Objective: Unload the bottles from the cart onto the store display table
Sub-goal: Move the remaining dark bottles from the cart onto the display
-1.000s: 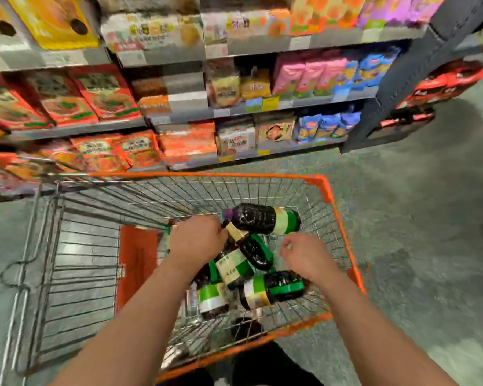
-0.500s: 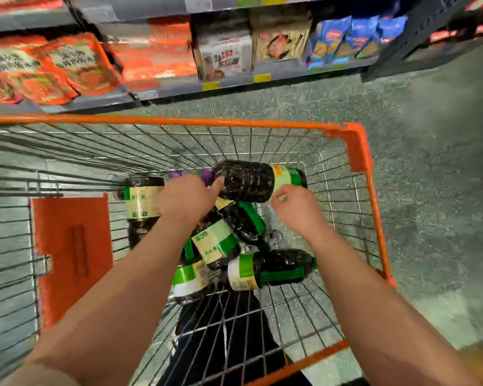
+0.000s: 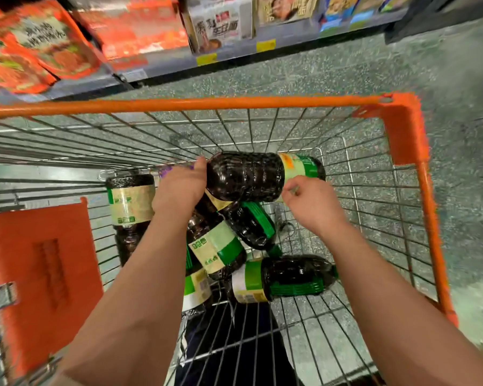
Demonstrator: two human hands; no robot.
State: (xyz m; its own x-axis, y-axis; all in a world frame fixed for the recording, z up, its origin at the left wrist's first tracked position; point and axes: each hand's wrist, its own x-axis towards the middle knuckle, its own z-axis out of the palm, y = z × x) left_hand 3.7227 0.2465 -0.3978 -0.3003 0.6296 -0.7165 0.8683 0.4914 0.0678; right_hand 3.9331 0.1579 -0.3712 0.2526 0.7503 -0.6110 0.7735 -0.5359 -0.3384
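An orange flap [image 3: 43, 274] sits at the left of the wire cart [image 3: 179, 103], and beside it one dark bottle [image 3: 130, 207] lies on the cart floor. The left hand [image 3: 179, 188] grasps the neck end of the top bottle [image 3: 251, 176], which lies sideways across the pile. Under it more dark bottles [image 3: 221, 246] with green-and-cream labels are heaped in the middle of the cart. The right hand [image 3: 311, 203] touches the top bottle's label end, fingers curled against it; whether it has a real grip I cannot tell. Behind the cart stand shelves [image 3: 156, 71] of packets
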